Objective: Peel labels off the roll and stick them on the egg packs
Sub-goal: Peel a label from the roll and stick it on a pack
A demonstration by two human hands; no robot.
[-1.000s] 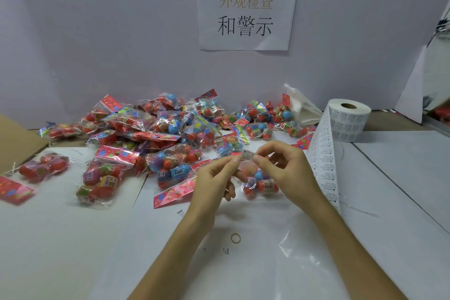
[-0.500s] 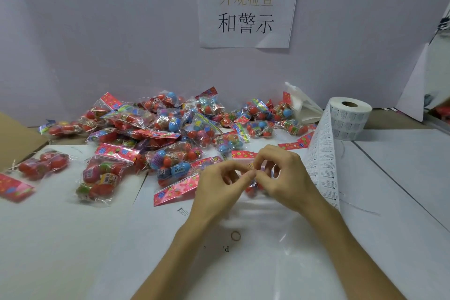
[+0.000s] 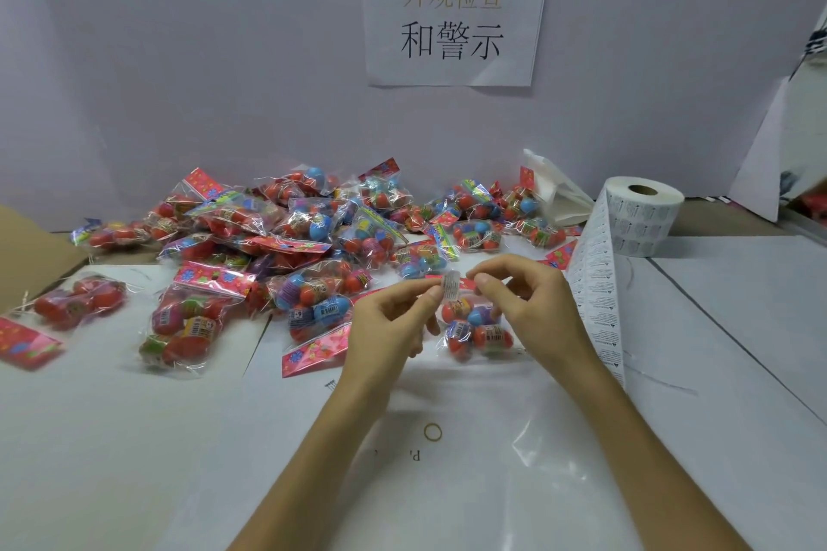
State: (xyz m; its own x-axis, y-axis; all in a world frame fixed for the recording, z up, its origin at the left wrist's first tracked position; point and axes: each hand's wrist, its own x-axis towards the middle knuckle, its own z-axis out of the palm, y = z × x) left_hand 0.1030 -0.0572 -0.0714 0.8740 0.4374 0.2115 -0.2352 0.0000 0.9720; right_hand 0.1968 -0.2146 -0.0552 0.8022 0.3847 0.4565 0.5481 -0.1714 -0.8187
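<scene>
A small white printed label point(image 3: 450, 285) is pinched between the fingertips of my left hand point(image 3: 389, 327) and my right hand point(image 3: 532, 304), above a clear egg pack point(image 3: 476, 327) of red and blue toy eggs lying on the table. The label roll point(image 3: 640, 215) stands at the right, and its unrolled strip point(image 3: 597, 295) hangs over my right wrist. A heap of egg packs point(image 3: 291, 246) with pink headers fills the back of the table.
Two packs point(image 3: 80, 300) lie apart at the left by a cardboard flap point(image 3: 31, 255). A clear plastic sheet point(image 3: 514, 461) with a rubber band point(image 3: 432, 432) lies under my forearms. A paper sign point(image 3: 452, 9) is taped to the wall behind.
My hands dropped close together over the pack, then rose and drew slightly apart. The white label now shows upright between my fingertips.
</scene>
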